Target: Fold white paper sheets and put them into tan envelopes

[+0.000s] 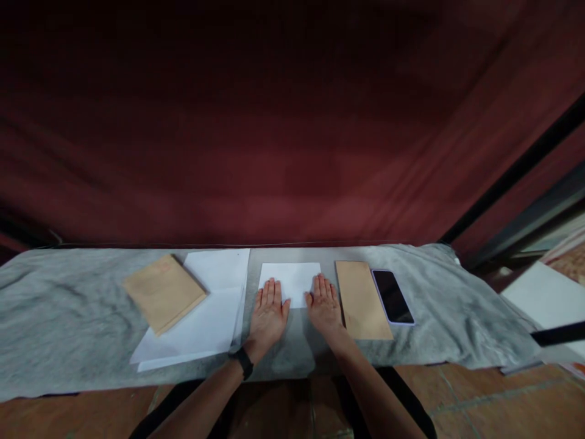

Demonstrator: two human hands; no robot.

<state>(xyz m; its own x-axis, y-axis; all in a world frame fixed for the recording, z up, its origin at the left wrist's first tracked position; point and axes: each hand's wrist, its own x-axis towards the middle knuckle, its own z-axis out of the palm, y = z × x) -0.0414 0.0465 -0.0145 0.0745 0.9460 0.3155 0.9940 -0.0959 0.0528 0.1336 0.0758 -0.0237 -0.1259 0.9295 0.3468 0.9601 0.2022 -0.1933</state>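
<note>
A white sheet of paper (295, 281), seemingly folded, lies flat on the grey cloth in front of me. My left hand (269, 308) rests palm down at its left side, fingers stretched out and the thumb pointing inward. At the right side lies my right hand (323, 303), also flat, fingers extended over the paper's edge. Neither hand grips anything. Just right of my right hand is a brown envelope (363, 302). The fingertips and palms cover the paper's lower corners.
Large white sheets (205, 323) lie to the left, partly under a stack of brown envelopes (164, 292). A phone (393, 297) with a lilac case sits right of the single envelope. Grey cloth (59, 323) covers the narrow table; a dark red curtain (292, 152) hangs behind it.
</note>
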